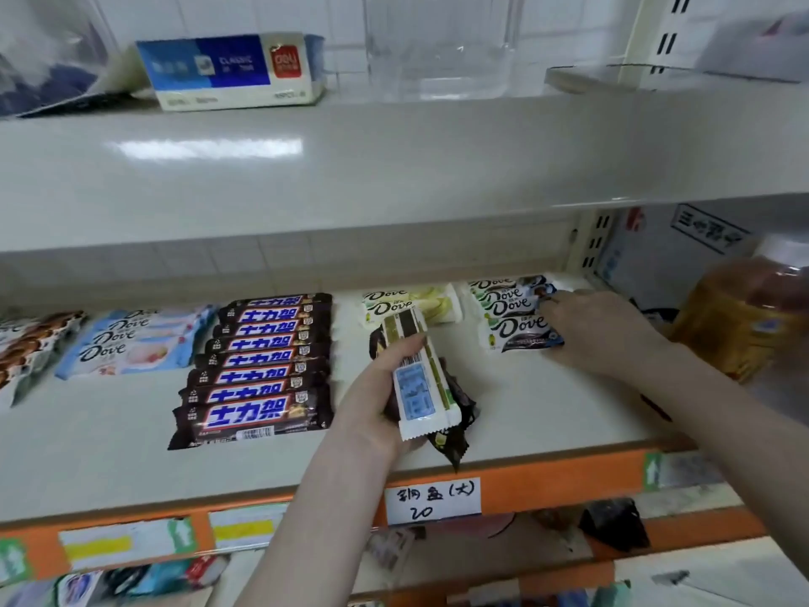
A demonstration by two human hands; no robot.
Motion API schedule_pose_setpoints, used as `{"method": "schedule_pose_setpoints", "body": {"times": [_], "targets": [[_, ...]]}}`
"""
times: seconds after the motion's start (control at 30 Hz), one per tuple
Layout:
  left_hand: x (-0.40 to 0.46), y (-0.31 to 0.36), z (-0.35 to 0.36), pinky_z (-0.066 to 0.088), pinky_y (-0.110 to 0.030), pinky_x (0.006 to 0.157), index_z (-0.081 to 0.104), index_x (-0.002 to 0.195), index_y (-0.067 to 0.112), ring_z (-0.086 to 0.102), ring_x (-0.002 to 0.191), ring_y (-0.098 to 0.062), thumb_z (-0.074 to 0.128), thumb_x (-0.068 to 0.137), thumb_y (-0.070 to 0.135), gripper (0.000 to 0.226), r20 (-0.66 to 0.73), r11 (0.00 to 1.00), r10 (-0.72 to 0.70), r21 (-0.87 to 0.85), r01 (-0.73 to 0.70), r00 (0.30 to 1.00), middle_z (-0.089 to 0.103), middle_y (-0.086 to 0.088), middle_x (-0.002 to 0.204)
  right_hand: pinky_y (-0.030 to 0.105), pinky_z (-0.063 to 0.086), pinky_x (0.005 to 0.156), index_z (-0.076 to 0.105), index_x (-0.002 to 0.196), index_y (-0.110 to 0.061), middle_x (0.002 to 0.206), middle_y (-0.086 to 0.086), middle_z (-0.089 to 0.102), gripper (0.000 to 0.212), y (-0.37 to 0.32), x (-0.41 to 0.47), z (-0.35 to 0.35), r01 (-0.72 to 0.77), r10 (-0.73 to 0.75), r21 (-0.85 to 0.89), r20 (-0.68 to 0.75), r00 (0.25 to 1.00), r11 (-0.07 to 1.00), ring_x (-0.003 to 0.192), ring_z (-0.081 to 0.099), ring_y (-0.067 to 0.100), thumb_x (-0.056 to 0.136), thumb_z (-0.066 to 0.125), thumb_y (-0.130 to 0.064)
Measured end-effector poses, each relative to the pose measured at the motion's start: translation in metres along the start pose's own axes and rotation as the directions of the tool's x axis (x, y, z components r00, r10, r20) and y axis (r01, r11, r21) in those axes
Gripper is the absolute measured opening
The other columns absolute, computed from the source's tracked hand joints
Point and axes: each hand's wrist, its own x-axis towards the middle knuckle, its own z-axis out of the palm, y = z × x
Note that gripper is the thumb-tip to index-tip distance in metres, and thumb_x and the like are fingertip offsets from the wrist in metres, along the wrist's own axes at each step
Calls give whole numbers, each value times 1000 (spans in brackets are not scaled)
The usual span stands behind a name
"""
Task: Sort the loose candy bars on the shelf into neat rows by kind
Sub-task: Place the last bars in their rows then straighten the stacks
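My left hand [380, 389] grips a small bundle of candy bars [423, 387] above the shelf's front, a white wrapper on top, back side up, with dark wrappers beneath. My right hand [602, 332] lies on the right end of a row of white-and-dark Dove bars [510, 311], fingers touching the nearest one. Behind the bundle lie two pale green Dove bars [409, 304]. To the left runs a neat row of dark Snickers bars [262, 365], then light blue Dove bars [135, 339] and brown-patterned bars [30, 343] at the far left.
The cream shelf [547, 409] has an orange front edge with a handwritten label [432, 499]. An upper shelf [394, 168] overhangs close above, carrying a blue box and a clear container. An amber plastic jar [740, 326] stands at the right end. Lower shelves hold more packets.
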Motion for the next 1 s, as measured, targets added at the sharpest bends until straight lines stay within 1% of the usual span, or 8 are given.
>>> {"method": "schedule_pose_setpoints", "body": {"times": [0.1, 0.27, 0.43, 0.6, 0.73, 0.8, 0.87, 1.0], "targets": [[2, -1, -1, 56, -33, 48, 63, 75, 7, 61, 52, -23, 72, 62, 16, 19, 9, 1000, -17, -11, 17, 1000, 62, -8, 64, 30, 46, 76, 48, 124, -19, 121, 2, 57, 43, 3, 11, 8, -4, 4, -3, -5, 1000, 1000, 104, 59, 22, 85, 49, -37], [7, 0, -3, 53, -33, 42, 64, 67, 5, 62, 44, -23, 68, 70, 14, 11, 42, 998, -51, -37, 53, 998, 63, -10, 57, 31, 49, 77, 54, 108, -18, 111, 3, 62, 32, 4, 23, 19, -12, 12, 13, -8, 1000, 1000, 101, 61, 24, 81, 51, -36], [13, 2, -4, 53, -33, 43, 62, 75, 6, 62, 46, -23, 70, 61, 15, 18, 60, 998, -62, -11, 63, 996, 63, -9, 63, 33, 47, 84, 53, 111, -18, 114, 2, 62, 34, 4, 30, 21, -6, 6, 50, -1, 1000, 999, 103, 60, 23, 79, 53, -31], [14, 3, -2, 54, -34, 44, 62, 79, 7, 62, 47, -22, 73, 58, 14, 25, 50, 997, -72, 2, 72, 996, 62, -9, 66, 29, 47, 79, 52, 114, -15, 116, 3, 61, 32, 4, 36, 22, -23, 18, 97, 45, 999, 995, 103, 60, 24, 85, 49, -29], [14, 6, -2, 55, -44, 46, 62, 76, 7, 62, 48, -23, 74, 58, 14, 23, 56, 997, -77, 2, 77, 995, 62, -9, 65, 30, 49, 80, 51, 116, -15, 116, 3, 61, 32, 5, 36, 23, -42, 36, 113, 53, 998, 993, 102, 60, 23, 87, 47, -28], [16, 7, -2, 58, -50, 57, 63, 75, 8, 62, 52, -24, 74, 58, 16, 22, 53, 997, -74, 20, 73, 996, 62, -9, 65, 30, 50, 80, 52, 114, -16, 115, 3, 62, 31, 5, 35, 23, -58, 52, 124, 58, 997, 991, 101, 60, 23, 86, 49, -29], [17, 8, -3, 57, -50, 66, 63, 75, 8, 61, 55, -24, 74, 58, 17, 23, 53, 997, -66, 31, 65, 996, 62, -8, 65, 29, 49, 77, 53, 113, -16, 113, 3, 62, 31, 5, 35, 23, -75, 68, 131, 56, 996, 989, 100, 60, 23, 86, 50, -32], [17, 8, -2, 57, -44, 49, 63, 78, 7, 62, 50, -24, 74, 58, 16, 24, 36, 997, -63, 41, 61, 997, 63, -9, 63, 28, 48, 75, 53, 112, -17, 113, 2, 61, 32, 4, 34, 24, -104, 102, 110, 21, 995, 988, 100, 60, 23, 87, 49, -37]]}}
